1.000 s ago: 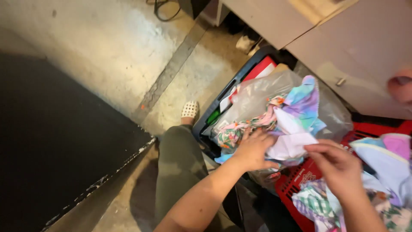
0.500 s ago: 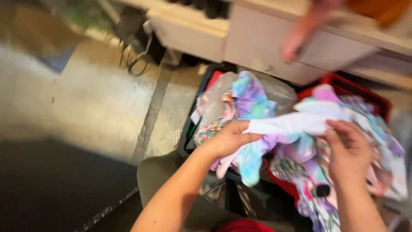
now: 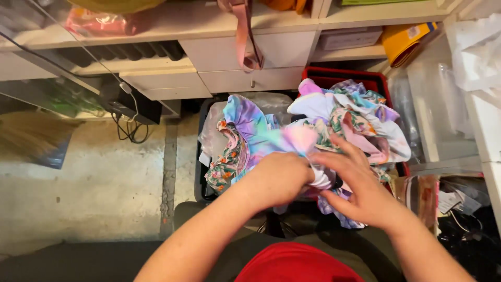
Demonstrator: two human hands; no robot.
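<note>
The left hand [image 3: 279,180] and right hand [image 3: 360,190] both close on a pastel tie-dye cloth [image 3: 292,141], bunched between them just above the black bin [image 3: 201,156] so it stays clear of the heap. The red basket [image 3: 334,75] touches at the right; open floor [image 3: 94,177] lies left, with drawers [image 3: 240,78] close behind.

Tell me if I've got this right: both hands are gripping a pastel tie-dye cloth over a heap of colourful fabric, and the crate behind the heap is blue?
Not quite. The crate is red, not blue, as the head view shows. The rest holds: the left hand and right hand grip the pastel tie-dye cloth over the heap of colourful fabric.
</note>
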